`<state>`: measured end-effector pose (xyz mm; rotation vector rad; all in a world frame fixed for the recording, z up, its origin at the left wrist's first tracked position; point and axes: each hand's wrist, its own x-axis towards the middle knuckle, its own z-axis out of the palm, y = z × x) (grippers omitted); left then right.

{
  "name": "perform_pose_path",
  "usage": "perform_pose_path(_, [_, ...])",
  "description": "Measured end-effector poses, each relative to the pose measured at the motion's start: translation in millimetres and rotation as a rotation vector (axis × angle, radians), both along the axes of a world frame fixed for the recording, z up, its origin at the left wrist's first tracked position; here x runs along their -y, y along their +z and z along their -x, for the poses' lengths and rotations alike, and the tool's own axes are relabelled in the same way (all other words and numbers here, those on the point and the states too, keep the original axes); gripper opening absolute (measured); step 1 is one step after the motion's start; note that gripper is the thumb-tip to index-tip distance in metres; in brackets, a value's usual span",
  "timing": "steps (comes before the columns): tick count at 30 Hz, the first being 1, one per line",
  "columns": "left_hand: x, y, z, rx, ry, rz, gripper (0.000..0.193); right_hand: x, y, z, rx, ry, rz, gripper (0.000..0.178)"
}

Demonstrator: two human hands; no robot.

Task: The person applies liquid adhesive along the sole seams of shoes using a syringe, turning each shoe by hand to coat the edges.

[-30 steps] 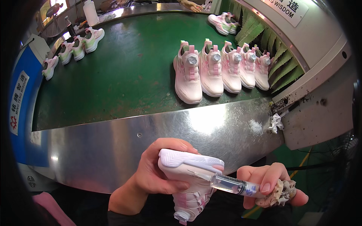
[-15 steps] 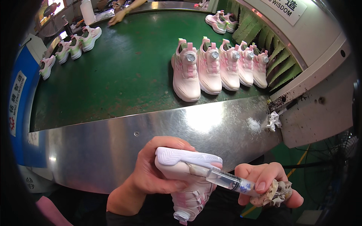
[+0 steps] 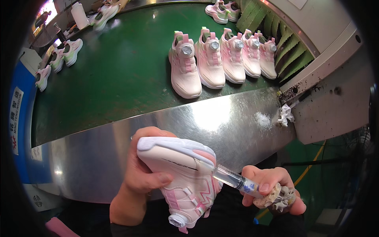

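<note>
While clamped on a pink-and-white shoe (image 3: 177, 162) with the left hand (image 3: 137, 173) and on a clear syringe (image 3: 233, 178) with the right hand (image 3: 276, 176), working the sole-to-upper joint, by the look of it. Hands apart, both loaded. Shoe between the two, seemingly held off the bench (image 3: 98, 158): tipped sideways, sole edge up and away, dial (image 3: 177, 220) down toward the body. Left thumb across the upper, fingers behind the sole. Right fingers around the syringe's rear, crumpled grey-beige wad (image 3: 281, 199) bunched in the same grip. Nozzle end right by the joint; can't confirm contact or any liquid leaving. For next move, probably need a steady shoe, nozzle tracked along the seam, light plunger pressure. Materials: smooth, curved, foam-like sole with pink inset; pale upper with thin laces, pink strips, zigzag trim; dial in shiny film; barrel transparent, rigid-looking. Ahead of the hands, scratched reflective metal, then scuffed green belt (image 3: 118, 79) with five similar shoes (image 3: 211, 73), upright in a row. Ahead of the right hand, ragged green flaps (image 3: 294, 55) and, nearer, crumpled white paper (image 3: 286, 115).
</note>
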<state>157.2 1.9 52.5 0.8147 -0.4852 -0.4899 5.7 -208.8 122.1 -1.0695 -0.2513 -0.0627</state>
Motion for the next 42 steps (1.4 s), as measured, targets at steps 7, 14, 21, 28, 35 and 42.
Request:
perform_pose_path(7, [6.1,6.8,-3.3,-0.117,0.037,-0.076,0.059,7.3,-28.5,6.5,0.043,0.004,-0.046,0.070])
perform_pose_path(14, [12.7,5.3,-10.0,-0.168,-0.100,-0.110,0.067,16.8,-47.6,25.5,-0.044,0.019,-0.063,0.078])
perform_pose_path(21, [-9.2,-25.9,-16.1,-0.189,0.064,-0.140,0.065,15.0,-58.7,38.4,-0.006,0.019,0.008,0.077])
perform_pose_path(28, [-21.0,-27.4,-20.1,-0.292,0.113,-0.179,0.047,18.9,-67.0,53.6,0.026,0.026,0.059,0.076])
perform_pose_path(35, [7.7,-36.3,-25.0,-0.452,0.100,-0.112,0.050,24.8,-80.1,66.0,0.006,-0.058,0.087,0.074])
perform_pose_path(42, [7.5,-29.7,-21.3,-0.541,0.113,-0.192,0.053,22.7,-92.8,68.6,0.053,-0.058,0.099,0.074])
